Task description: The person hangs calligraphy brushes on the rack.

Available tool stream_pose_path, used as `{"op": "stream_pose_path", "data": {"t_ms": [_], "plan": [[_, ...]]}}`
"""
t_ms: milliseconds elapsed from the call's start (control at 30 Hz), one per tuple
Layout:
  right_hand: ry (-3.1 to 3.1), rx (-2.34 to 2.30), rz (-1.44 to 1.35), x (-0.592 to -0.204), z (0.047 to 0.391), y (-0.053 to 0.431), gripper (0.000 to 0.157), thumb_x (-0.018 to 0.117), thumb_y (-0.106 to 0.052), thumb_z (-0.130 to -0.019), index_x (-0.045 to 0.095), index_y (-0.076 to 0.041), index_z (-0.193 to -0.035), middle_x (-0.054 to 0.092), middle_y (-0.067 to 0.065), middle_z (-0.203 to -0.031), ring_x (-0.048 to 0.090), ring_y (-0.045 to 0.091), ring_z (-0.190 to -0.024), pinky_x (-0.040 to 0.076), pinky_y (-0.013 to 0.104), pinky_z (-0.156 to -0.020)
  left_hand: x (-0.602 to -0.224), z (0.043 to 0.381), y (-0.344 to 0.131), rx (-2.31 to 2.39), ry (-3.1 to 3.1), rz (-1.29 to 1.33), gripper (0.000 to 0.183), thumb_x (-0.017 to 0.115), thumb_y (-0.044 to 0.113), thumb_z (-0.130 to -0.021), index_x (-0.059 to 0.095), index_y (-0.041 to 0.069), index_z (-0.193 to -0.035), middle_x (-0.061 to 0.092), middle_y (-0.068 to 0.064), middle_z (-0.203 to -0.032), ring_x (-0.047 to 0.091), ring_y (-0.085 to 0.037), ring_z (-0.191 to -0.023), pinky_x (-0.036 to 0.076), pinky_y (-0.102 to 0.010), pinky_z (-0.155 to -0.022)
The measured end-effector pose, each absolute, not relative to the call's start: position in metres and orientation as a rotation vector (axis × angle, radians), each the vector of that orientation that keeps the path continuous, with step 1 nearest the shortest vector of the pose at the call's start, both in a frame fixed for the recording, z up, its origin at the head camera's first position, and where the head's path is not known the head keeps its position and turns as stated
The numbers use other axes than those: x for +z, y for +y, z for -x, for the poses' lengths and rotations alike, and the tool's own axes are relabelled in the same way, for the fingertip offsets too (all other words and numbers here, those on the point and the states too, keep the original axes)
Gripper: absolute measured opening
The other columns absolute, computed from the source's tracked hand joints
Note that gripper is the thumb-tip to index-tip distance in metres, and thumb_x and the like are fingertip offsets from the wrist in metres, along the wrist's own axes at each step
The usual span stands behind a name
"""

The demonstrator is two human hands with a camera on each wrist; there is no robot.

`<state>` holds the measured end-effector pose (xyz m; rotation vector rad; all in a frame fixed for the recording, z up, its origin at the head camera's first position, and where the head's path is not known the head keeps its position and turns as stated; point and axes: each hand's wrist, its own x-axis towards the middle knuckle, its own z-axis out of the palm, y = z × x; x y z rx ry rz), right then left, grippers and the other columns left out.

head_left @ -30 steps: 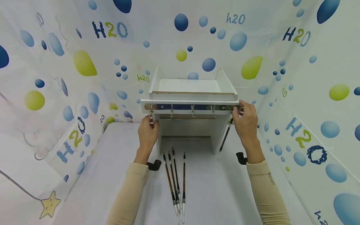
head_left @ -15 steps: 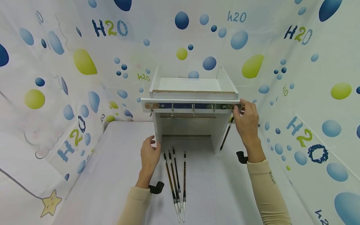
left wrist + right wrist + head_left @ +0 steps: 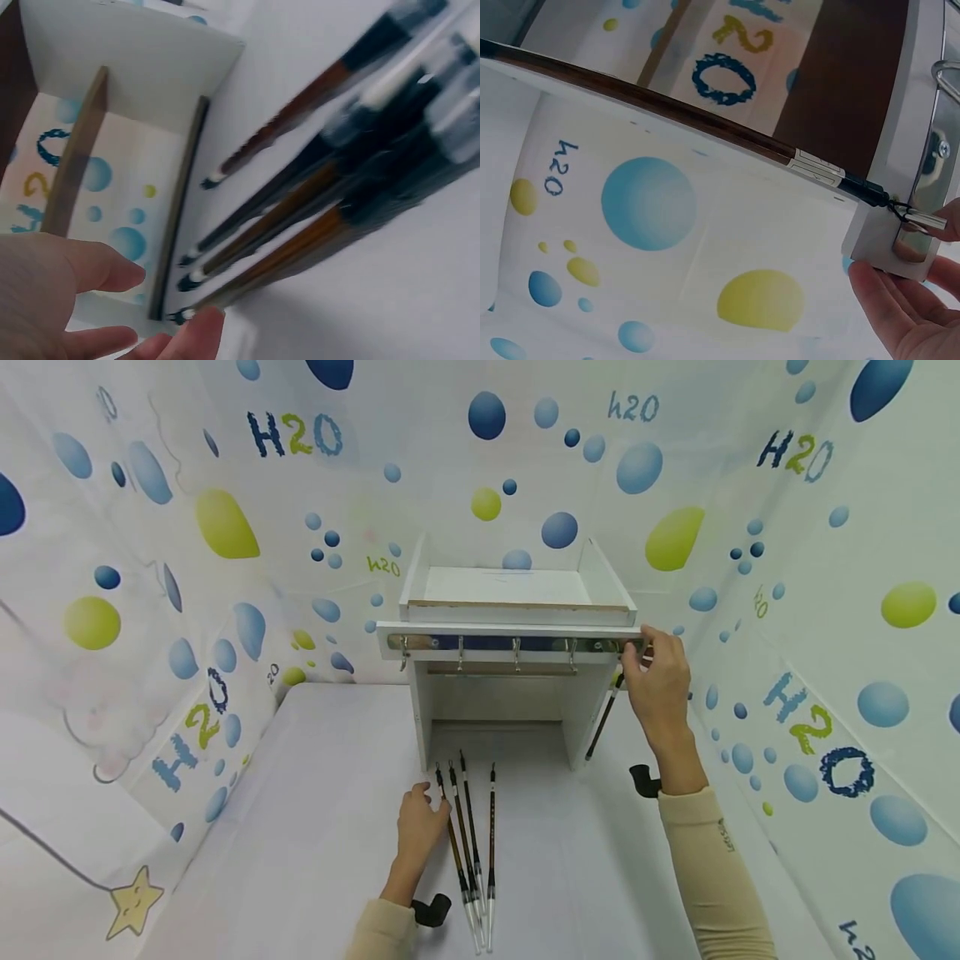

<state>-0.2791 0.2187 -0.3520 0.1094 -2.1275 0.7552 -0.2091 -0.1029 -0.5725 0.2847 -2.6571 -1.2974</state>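
My right hand [image 3: 656, 685] grips the right end of the hook rail [image 3: 487, 643] on the white shelf unit, fingers under its corner. From the hook there hangs a brown-handled calligraphy brush [image 3: 705, 112], its cord loop around the hook and its bristle end down. My left hand [image 3: 422, 827] is beside the leftmost calligraphy brush [image 3: 452, 843] on the table, thumb and fingers parted and holding nothing. In the left wrist view, the fingertips [image 3: 206, 326] overlap the looped end of that brush. Several brushes lie there, with clear caps toward me.
The white shelf unit [image 3: 588, 710] stands at the back of the table [image 3: 330, 760], with an open tray-like top [image 3: 517, 587]. More metal hooks [image 3: 516, 654] line the rail. Patterned H2O sheets [image 3: 487, 460] surround the table on the back and sides.
My left hand has left the rail's left end and come down toward me to the loop ends of the lying brushes. The right hand stays at the rail's right end.
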Motion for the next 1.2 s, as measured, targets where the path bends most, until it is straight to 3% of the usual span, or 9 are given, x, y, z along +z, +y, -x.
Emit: {"op": "stream_pose_path", "data": {"t_ms": [333, 600, 767, 967, 1200], "plan": [[-2.131, 0.745, -0.112, -0.354, 0.278, 0.219, 0.037, 0.055, -0.019, -0.092, 0.056, 0.003, -0.121, 0.058, 0.023, -0.111, 0.063, 0.031, -0.095, 0.056, 0.041, -0.078, -0.591, 0.204, -0.096, -1.263, -2.709, -0.282, 0.042, 0.064, 0.011, -0.079, 0.057, -0.012, -0.114, 0.062, -0.015, -0.081, 0.056, -0.02, -0.064, 0.043, -0.029, -0.049], [-2.135, 0.766, -0.104, -0.354, 0.277, 0.219, 0.037, 0.055, -0.018, -0.092, 0.055, 0.004, -0.122, 0.058, 0.023, -0.112, 0.063, 0.032, -0.096, 0.056, 0.043, -0.079, -0.597, 0.209, -0.092, -1.165, -2.755, -0.264, 0.036, 0.065, 0.01, -0.079, 0.06, -0.011, -0.107, 0.064, -0.021, -0.086, 0.06, -0.025, -0.068, 0.048, -0.034, -0.052], [-2.125, 0.763, -0.111, -0.353, 0.277, 0.22, 0.036, 0.055, -0.017, -0.092, 0.055, 0.004, -0.121, 0.058, 0.023, -0.112, 0.063, 0.033, -0.096, 0.056, 0.043, -0.079, -0.593, 0.211, -0.089, -1.172, -2.753, -0.255, 0.033, 0.064, 0.008, -0.078, 0.061, -0.012, -0.104, 0.065, -0.025, -0.088, 0.059, -0.023, -0.061, 0.046, -0.031, -0.046], [-2.092, 0.751, -0.132, -0.352, 0.277, 0.221, 0.034, 0.057, -0.014, -0.09, 0.057, 0.005, -0.119, 0.059, 0.025, -0.107, 0.063, 0.033, -0.095, 0.056, 0.041, -0.077, -0.589, 0.211, -0.086, -1.2, -2.757, -0.246, 0.028, 0.061, 0.005, -0.077, 0.063, -0.012, -0.099, 0.066, -0.024, -0.082, 0.052, -0.017, -0.049, 0.04, -0.024, -0.039], [-2.097, 0.759, -0.143, -0.352, 0.278, 0.22, 0.034, 0.056, -0.014, -0.09, 0.056, 0.005, -0.119, 0.059, 0.024, -0.108, 0.063, 0.033, -0.095, 0.056, 0.042, -0.077, -0.587, 0.208, -0.086, -1.221, -2.739, -0.268, 0.025, 0.064, 0.006, -0.075, 0.062, -0.011, -0.093, 0.062, -0.015, -0.067, 0.047, -0.015, -0.046, 0.036, -0.022, -0.037]]}}
